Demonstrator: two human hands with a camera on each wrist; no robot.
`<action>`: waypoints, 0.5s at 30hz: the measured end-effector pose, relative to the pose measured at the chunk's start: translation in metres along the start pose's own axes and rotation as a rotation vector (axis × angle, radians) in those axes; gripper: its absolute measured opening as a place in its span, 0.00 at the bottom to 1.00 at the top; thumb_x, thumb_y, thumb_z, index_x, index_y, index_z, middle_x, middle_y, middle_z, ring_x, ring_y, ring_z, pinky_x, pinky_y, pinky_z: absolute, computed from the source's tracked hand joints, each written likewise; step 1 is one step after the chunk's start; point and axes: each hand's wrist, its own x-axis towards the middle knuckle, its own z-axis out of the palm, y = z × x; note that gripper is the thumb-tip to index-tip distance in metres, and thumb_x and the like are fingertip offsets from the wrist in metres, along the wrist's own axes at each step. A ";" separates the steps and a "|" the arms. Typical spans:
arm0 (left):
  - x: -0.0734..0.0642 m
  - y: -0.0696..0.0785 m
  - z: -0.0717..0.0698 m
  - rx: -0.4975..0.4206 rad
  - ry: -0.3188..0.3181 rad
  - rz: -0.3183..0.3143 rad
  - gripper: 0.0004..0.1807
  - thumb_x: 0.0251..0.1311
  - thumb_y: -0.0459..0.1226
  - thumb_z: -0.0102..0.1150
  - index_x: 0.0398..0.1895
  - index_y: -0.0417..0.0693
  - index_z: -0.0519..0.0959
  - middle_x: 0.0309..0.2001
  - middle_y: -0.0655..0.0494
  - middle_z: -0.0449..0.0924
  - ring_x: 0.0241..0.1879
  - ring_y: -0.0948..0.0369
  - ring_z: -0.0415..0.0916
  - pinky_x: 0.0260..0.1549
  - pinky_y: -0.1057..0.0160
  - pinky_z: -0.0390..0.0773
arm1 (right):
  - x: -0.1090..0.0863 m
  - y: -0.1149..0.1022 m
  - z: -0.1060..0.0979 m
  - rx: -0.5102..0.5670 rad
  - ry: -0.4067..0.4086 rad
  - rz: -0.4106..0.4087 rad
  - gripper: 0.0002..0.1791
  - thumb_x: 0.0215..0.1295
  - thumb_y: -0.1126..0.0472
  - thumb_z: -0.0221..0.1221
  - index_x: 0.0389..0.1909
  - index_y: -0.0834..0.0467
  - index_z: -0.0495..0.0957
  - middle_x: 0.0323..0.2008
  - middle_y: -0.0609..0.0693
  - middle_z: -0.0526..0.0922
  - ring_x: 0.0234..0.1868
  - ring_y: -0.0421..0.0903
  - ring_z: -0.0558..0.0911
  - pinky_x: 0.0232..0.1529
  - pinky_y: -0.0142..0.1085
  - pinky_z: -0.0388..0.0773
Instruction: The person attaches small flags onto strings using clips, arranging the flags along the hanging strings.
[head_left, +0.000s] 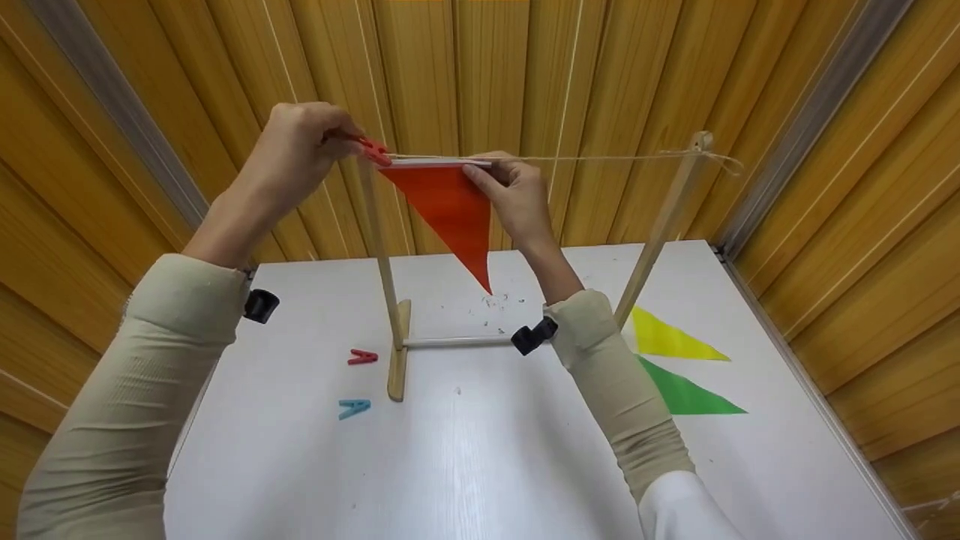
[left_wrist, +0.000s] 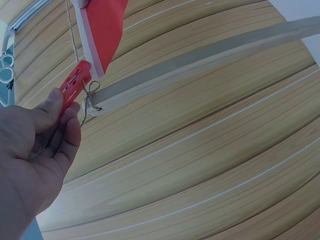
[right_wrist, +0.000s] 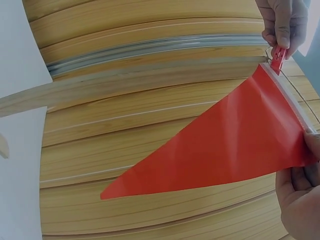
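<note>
A red triangular flag (head_left: 450, 206) with a white top strip hangs point down beside the string (head_left: 592, 158). My right hand (head_left: 517, 191) pinches the flag's top edge near its right corner, thumb in front. At the other top corner, my left hand (head_left: 304, 139) pinches a red clothespin (left_wrist: 76, 85) by its handle ends. The clothespin's nose overlaps the string and the flag's corner, close to the knot on the left wooden post (head_left: 381, 255). In the right wrist view the flag (right_wrist: 215, 140) spreads wide below the clothespin (right_wrist: 278, 59).
On the white table (head_left: 450, 465) lie another red clothespin (head_left: 363, 357) and a blue clothespin (head_left: 354, 408) at left. A yellow flag (head_left: 675, 339) and a green flag (head_left: 697, 394) lie at right, by the right wooden post (head_left: 660, 232). A white rod (head_left: 457, 341) runs low between the posts.
</note>
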 end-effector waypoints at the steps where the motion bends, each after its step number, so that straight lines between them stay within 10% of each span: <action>1: 0.001 0.001 0.000 -0.003 -0.007 0.000 0.07 0.66 0.28 0.60 0.43 0.35 0.85 0.44 0.45 0.86 0.40 0.55 0.83 0.48 0.55 0.85 | 0.000 0.000 0.001 0.003 0.000 -0.002 0.11 0.67 0.63 0.67 0.47 0.63 0.86 0.43 0.56 0.87 0.45 0.50 0.87 0.52 0.39 0.84; 15: 0.004 0.009 -0.001 -0.010 -0.044 0.000 0.07 0.67 0.28 0.60 0.42 0.34 0.85 0.43 0.43 0.86 0.41 0.52 0.85 0.48 0.52 0.86 | 0.002 -0.002 0.010 0.017 0.011 -0.044 0.09 0.67 0.63 0.66 0.45 0.63 0.87 0.43 0.55 0.87 0.45 0.50 0.87 0.51 0.40 0.85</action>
